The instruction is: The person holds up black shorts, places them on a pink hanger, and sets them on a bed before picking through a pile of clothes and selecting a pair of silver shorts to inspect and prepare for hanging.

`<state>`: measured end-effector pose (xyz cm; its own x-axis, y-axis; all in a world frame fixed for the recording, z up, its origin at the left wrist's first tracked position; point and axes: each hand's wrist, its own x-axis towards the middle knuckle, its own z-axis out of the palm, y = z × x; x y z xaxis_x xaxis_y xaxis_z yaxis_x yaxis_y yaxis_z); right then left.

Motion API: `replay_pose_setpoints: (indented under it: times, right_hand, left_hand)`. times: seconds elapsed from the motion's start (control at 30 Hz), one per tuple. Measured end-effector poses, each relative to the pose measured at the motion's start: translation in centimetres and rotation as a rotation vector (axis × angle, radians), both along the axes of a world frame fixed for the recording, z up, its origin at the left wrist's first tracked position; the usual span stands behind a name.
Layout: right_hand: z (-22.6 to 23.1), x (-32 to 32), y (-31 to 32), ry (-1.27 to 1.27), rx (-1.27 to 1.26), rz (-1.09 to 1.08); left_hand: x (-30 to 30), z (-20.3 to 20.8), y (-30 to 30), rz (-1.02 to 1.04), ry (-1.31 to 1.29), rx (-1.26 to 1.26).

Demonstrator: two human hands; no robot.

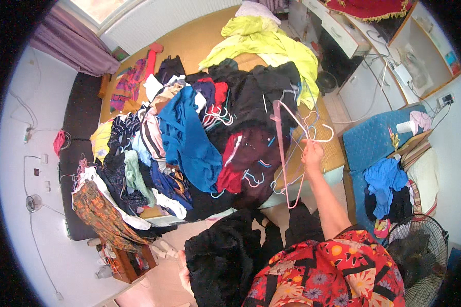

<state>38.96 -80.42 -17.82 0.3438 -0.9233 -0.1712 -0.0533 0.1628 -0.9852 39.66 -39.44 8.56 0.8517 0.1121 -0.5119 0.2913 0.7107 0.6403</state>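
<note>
In my right hand (312,153), closed near its neck, is a pink clothes hanger (283,158) with a white hook. It is held up over the near right edge of the bed, with other hangers just behind it. A black garment (223,250) hangs from my left hand (183,273), which grips its left side low in the view; most of those fingers are hidden by the cloth. Ahead lies a heap of clothes, with a blue garment (187,135) in its middle and dark maroon cloth (256,146) next to it. Several loose hangers (253,178) rest on the dark cloth.
Yellow-green bedding (276,43) lies at the far end of the bed (184,38). To the right stand a blue padded board (361,135) with clothes on it and a black fan (417,253). A small wooden stand (130,263) is at the lower left.
</note>
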Motion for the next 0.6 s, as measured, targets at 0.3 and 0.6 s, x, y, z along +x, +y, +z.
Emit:
replay_pose_setpoints:
  times: [0.3, 0.6]
  right_hand:
    - [18.0, 4.8, 5.3, 0.171, -0.377, 0.658]
    - [32.9, 4.6, 13.7, -0.616, 0.108, 0.919]
  left_hand:
    - [-0.1, 6.8, -0.5, -0.019, -0.296, 0.076]
    - [2.2, 12.2, 8.2, -0.074, -0.553, 1.047]
